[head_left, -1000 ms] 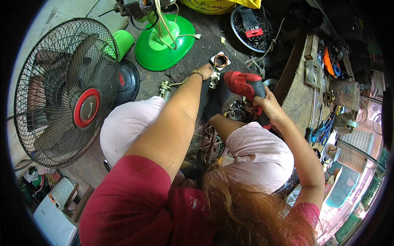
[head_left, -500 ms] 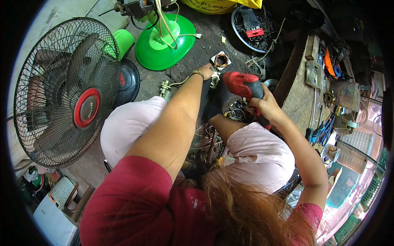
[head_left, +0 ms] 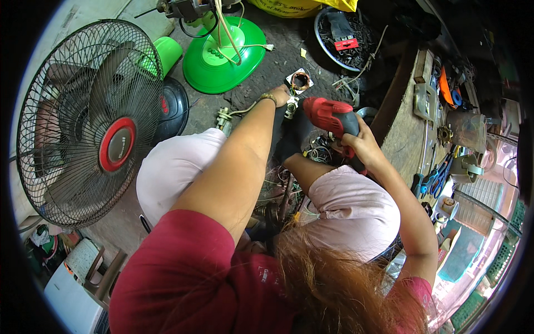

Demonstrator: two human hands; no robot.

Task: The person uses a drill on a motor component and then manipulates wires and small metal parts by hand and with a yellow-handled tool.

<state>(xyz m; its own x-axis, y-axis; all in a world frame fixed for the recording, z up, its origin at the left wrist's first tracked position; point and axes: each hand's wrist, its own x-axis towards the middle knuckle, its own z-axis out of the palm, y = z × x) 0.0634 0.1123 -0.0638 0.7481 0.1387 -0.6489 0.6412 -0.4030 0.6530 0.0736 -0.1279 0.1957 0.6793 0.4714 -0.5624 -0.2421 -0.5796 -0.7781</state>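
My right hand (head_left: 359, 142) is wrapped round the grip of a red and black power drill (head_left: 329, 114), whose nose points left. Just beyond that nose, my left hand (head_left: 281, 96) holds a small pale metal motor bracket (head_left: 291, 107) low above the floor; its fingertips are partly hidden. A ring-shaped copper-wound motor stator (head_left: 301, 81) on a white square frame lies right past the bracket. Whether the drill's tip touches the bracket I cannot tell. To the left of my left forearm is a pale fan-motor part (head_left: 223, 118) with a cord.
A caged fan (head_left: 92, 125) stands at the left, with a green fan base (head_left: 222, 58) at the back. A metal bowl of dark screws (head_left: 356, 42) sits back right beside a yellow bag (head_left: 300, 6). Tools, including blue-handled pliers (head_left: 436, 178), crowd the wooden bench (head_left: 403, 136).
The drill has shifted slightly to the right, away from the bracket. My left hand stays in almost the same place.
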